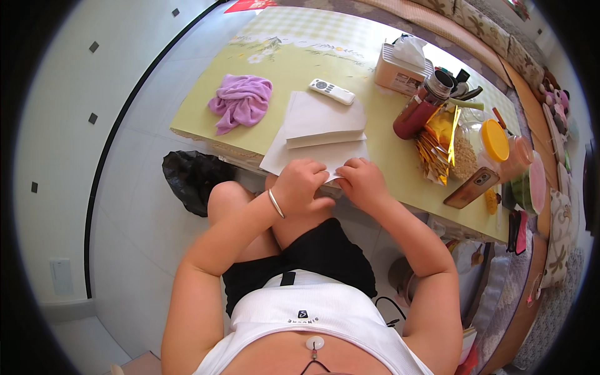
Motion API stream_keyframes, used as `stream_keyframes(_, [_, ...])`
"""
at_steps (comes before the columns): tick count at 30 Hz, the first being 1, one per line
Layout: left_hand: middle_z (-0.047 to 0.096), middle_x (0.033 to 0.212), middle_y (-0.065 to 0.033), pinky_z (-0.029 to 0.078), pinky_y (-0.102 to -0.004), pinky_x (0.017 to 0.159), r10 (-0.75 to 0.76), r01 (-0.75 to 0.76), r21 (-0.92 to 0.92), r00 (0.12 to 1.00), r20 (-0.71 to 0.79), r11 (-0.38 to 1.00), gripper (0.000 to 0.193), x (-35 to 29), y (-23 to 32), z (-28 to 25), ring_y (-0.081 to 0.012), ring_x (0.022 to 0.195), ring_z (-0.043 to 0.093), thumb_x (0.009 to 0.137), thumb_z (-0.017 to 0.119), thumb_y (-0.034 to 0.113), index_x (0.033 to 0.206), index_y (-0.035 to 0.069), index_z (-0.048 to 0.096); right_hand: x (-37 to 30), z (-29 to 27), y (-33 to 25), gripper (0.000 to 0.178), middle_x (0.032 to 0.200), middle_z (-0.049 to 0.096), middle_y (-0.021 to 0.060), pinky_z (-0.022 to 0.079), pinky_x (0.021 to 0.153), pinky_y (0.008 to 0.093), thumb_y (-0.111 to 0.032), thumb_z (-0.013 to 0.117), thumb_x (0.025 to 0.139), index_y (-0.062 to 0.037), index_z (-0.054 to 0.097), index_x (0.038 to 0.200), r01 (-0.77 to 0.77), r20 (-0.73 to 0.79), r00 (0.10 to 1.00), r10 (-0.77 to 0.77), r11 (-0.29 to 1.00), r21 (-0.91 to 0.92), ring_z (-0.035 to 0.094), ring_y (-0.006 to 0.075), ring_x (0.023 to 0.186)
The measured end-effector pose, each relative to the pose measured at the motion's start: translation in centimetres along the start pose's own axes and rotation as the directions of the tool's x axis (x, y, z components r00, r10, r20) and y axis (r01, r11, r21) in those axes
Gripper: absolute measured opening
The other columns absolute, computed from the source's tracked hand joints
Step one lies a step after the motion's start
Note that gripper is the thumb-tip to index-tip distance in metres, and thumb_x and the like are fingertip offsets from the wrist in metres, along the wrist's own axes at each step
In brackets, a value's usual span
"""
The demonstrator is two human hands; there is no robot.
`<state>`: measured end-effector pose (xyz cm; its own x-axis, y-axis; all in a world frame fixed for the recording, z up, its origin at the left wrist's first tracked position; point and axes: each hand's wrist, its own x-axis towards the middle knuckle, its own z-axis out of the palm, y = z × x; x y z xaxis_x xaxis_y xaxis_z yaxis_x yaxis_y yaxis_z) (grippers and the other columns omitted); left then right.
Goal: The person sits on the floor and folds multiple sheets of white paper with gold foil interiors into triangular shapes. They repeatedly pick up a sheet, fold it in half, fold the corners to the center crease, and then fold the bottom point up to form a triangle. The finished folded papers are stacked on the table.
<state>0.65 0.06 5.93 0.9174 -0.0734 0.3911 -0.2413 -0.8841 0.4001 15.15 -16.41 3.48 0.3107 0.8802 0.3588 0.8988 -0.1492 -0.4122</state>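
At the table's near edge, my left hand (304, 185) and my right hand (361, 181) meet at a white sheet of paper (282, 154). The fingers of both hands are closed on its near edge, which is bent where they pinch it. A silver bangle circles my left wrist. Across the sheet lies a folded strip of paper (328, 140), with more white paper (322, 115) beyond it. A white remote control (332, 91) rests at the far edge of that paper.
A purple cloth (242, 102) lies at the left of the table (206, 119). To the right stand a tissue box (395, 69), a dark red flask (420, 107), gold packets (434, 147), a yellow-lidded jar (495, 140) and a phone (473, 187). A black bag (195, 180) hangs below the table's left side.
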Motion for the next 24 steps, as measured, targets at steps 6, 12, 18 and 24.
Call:
stream_keyframes(6, [0.062, 0.124, -0.0241, 0.046, -0.0447, 0.099, -0.141, 0.138, -0.029, 0.966, -0.216, 0.990, 0.019, -1.9, -2.3, 0.6, -0.0422, 0.113, 0.059, 0.081, 0.075, 0.024, 0.085, 0.006, 0.074, 2.0, -3.4, 1.6, 0.011, 0.113, 0.067, 0.0113, 0.049, 0.092, 0.0420, -0.017, 0.072, 0.082, -0.0072, 0.074, 0.087, -0.016, 0.162, 0.987, -0.015, 0.982, 0.191, 0.060, 0.0328, 0.104])
stream_keyframes(12, [0.067, 0.111, -0.0236, 0.046, -0.0416, 0.095, -0.402, 0.347, -0.295, 0.904, -0.150, 0.890, 0.022, -1.1, -4.8, 1.0, -0.0394, 0.108, 0.060, 0.084, 0.073, 0.023, 0.083, 0.001, 0.073, 2.5, -1.1, 6.4, 0.021, 0.118, 0.067, 0.0155, 0.047, 0.095, 0.0400, -0.020, 0.072, 0.086, -0.0007, 0.074, 0.091, -0.135, 0.040, 0.991, 0.129, 0.924, 0.358, 0.060, 0.0332, 0.109])
stream_keyframes(18, [0.063, 0.086, -0.0162, 0.049, -0.0384, 0.076, -0.600, 0.574, -0.175, 0.771, -0.213, 0.800, 0.023, 0.8, -6.2, 0.4, -0.0309, 0.083, 0.062, 0.078, 0.076, 0.019, 0.076, -0.003, 0.068, 4.4, -1.2, 4.1, 0.023, 0.090, 0.067, 0.0127, 0.051, 0.074, 0.0393, -0.024, 0.075, 0.081, -0.0003, 0.073, 0.083, -0.354, -0.065, 0.922, 0.382, 0.899, 0.256, 0.064, 0.0300, 0.086])
stream_keyframes(24, [0.061, 0.091, -0.0160, 0.048, -0.0444, 0.085, -0.478, 0.564, 0.211, 0.807, -0.348, 0.799, 0.024, 1.6, -5.8, 1.3, -0.0343, 0.092, 0.059, 0.073, 0.078, 0.019, 0.085, 0.001, 0.067, 5.2, 0.9, 4.1, 0.025, 0.085, 0.063, 0.0092, 0.052, 0.070, 0.0412, -0.030, 0.078, 0.075, -0.0057, 0.072, 0.077, -0.427, -0.226, 0.872, 0.433, 0.901, 0.080, 0.063, 0.0295, 0.083])
